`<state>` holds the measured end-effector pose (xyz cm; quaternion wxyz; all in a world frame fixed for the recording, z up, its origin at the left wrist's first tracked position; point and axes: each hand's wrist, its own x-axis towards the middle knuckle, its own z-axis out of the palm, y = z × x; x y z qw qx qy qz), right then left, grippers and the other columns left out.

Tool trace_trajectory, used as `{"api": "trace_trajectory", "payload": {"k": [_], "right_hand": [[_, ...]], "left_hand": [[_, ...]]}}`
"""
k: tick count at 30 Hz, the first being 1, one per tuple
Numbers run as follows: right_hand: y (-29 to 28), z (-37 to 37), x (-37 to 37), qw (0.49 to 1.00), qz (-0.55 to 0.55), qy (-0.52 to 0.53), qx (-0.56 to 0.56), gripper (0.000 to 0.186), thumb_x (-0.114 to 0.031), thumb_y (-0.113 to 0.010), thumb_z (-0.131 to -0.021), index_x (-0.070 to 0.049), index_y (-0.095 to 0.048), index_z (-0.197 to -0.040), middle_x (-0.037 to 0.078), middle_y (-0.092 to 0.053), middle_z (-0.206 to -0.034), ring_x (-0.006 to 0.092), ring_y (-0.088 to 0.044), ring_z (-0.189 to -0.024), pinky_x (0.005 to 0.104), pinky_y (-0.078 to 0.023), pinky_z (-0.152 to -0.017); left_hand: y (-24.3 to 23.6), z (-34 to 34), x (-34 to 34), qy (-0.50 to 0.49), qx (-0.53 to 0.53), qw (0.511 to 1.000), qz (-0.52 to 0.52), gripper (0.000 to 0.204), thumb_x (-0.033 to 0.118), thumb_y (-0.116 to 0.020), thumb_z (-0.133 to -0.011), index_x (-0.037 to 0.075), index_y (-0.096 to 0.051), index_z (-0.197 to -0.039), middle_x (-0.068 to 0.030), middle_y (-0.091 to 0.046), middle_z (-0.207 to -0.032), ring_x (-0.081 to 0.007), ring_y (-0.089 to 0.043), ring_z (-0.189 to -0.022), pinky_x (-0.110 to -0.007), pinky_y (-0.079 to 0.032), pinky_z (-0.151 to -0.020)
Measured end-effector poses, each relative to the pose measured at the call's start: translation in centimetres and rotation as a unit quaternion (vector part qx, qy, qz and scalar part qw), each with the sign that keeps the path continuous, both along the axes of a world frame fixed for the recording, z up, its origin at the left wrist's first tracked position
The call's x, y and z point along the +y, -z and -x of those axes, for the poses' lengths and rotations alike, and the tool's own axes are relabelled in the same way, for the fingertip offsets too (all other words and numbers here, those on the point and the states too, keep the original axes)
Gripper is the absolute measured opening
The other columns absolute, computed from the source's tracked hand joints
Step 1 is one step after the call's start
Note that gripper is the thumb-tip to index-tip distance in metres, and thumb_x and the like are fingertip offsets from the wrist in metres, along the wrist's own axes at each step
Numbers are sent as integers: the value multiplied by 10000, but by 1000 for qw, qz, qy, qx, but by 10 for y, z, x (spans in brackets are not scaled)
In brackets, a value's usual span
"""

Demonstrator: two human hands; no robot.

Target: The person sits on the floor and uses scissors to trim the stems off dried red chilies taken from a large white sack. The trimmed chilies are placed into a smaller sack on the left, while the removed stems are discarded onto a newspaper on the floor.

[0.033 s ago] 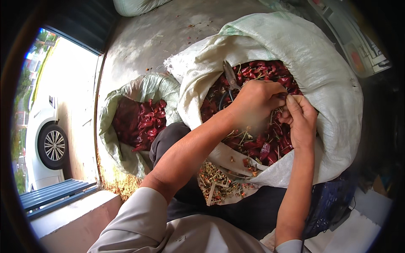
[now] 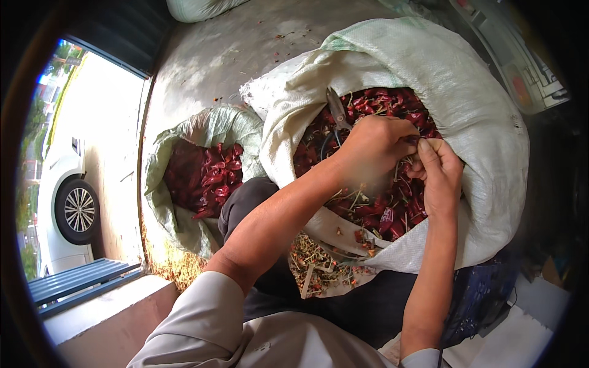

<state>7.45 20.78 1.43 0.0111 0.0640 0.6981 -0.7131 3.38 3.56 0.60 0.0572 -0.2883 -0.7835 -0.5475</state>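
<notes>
Over the mouth of a large white woven sack (image 2: 485, 141), my left hand (image 2: 377, 144) and my right hand (image 2: 440, 178) meet with fingertips pinched together. A dark red dried chili pepper (image 2: 410, 140) shows in small part between them, mostly covered by the fingers. Many dried red chilies (image 2: 392, 101) with pale stems fill this sack beneath my hands. A pair of scissors (image 2: 337, 110) lies on the chilies beside my left hand, blades pointing away from me and dark handles partly behind my wrist.
To the left stands a smaller pale green sack (image 2: 156, 184) holding red chilies (image 2: 211, 184). Stem scraps (image 2: 316, 264) lie near my knees. A low ledge (image 2: 116, 306) is at the lower left, and a white car (image 2: 64, 178) is outside the doorway.
</notes>
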Motion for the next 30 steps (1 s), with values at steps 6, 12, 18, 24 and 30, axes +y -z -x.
{"api": "trace_trajectory", "payload": {"k": [6, 12, 18, 24, 30], "right_hand": [[-3, -3, -20, 848, -471, 62, 237, 154, -146, -647, -945, 3, -622, -917, 169, -672, -819, 375, -645, -721, 412, -507, -675], [7, 3, -10, 953, -256, 69, 147, 205, -205, -650, -943, -2, -623, -939, 98, -637, -776, 234, -636, -699, 379, -519, -661], [1, 4, -16, 973, 223, 31, 41, 203, -202, -638, -971, -2, -609, -956, 18, -599, -787, 70, -591, -675, 287, -613, -603], [0, 1, -10, 918, 393, 10, 55, 159, -165, -610, -991, -15, -601, -936, 37, -608, -798, 100, -609, -672, 319, -632, -625], [-17, -6, 38, 927, 274, -203, 155, 196, -223, -653, -974, -29, -655, -945, 85, -646, -759, 141, -606, -647, 315, -555, -618]], "left_hand": [[3, -14, 14, -132, 147, 964, 176, 137, 148, -686, -763, 63, -653, -866, -107, -638, -752, -327, -667, -726, -446, -531, -637], [-4, -11, 7, -81, -87, 992, 45, 241, 106, -716, -820, 4, -701, -1037, -145, -724, -903, -247, -705, -800, -336, -547, -726], [-8, -8, 7, -34, -292, 939, -178, 180, 88, -695, -911, -13, -698, -1061, -6, -691, -905, -82, -603, -816, -258, -494, -725], [-8, -14, 10, -1, -388, 869, -306, 175, 89, -671, -937, 25, -658, -1099, -44, -696, -902, -111, -649, -700, -228, -518, -541], [9, -10, -5, 2, -389, 858, -336, 129, 96, -656, -952, 58, -659, -1076, -18, -658, -848, -111, -637, -687, -239, -517, -520]]}}
